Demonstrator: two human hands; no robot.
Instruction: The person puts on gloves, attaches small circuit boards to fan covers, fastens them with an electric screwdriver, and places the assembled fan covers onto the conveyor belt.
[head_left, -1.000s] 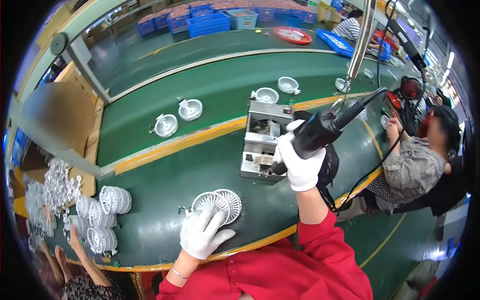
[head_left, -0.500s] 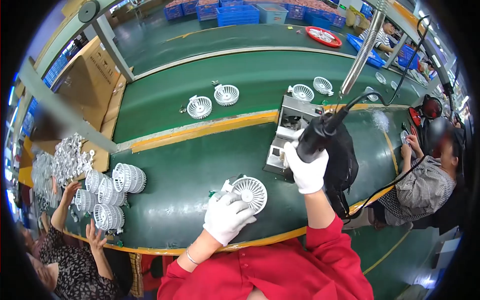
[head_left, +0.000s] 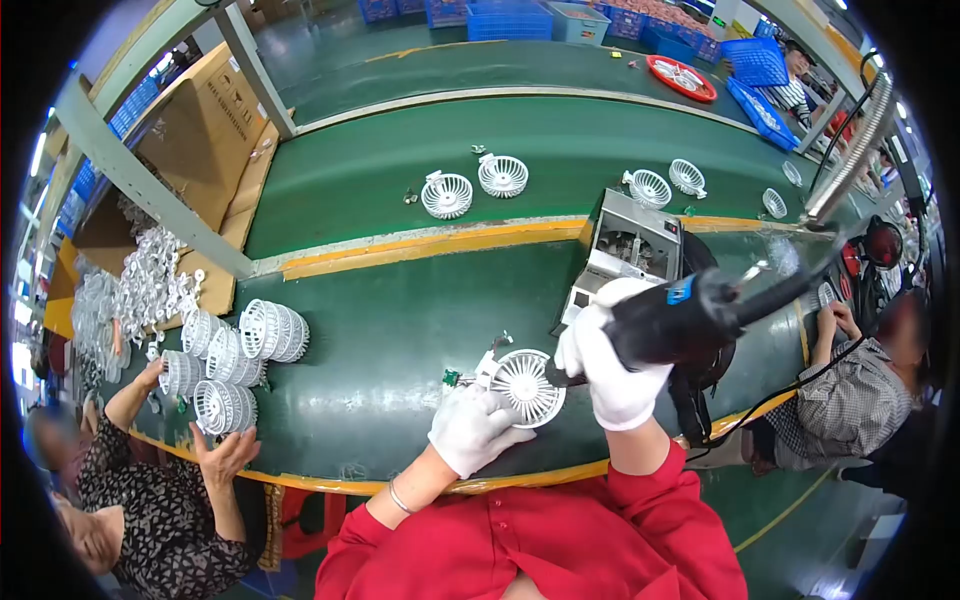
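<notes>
green worktop (head_left: 400,400) beside a belt (head_left: 330,190); right fingers (head_left: 615,365) grasp a black driver (head_left: 665,325) (left ones (head_left: 475,430) on a white grille (head_left: 528,388)).

Even, fairly bright indoor light falls across the scene, with a soft pale glare on the green work surface (head_left: 380,400) and small glowing lights at both sides. Fisheye distortion bends the edges into black corners, and the black tool (head_left: 665,325) looks slightly blurred.
</notes>
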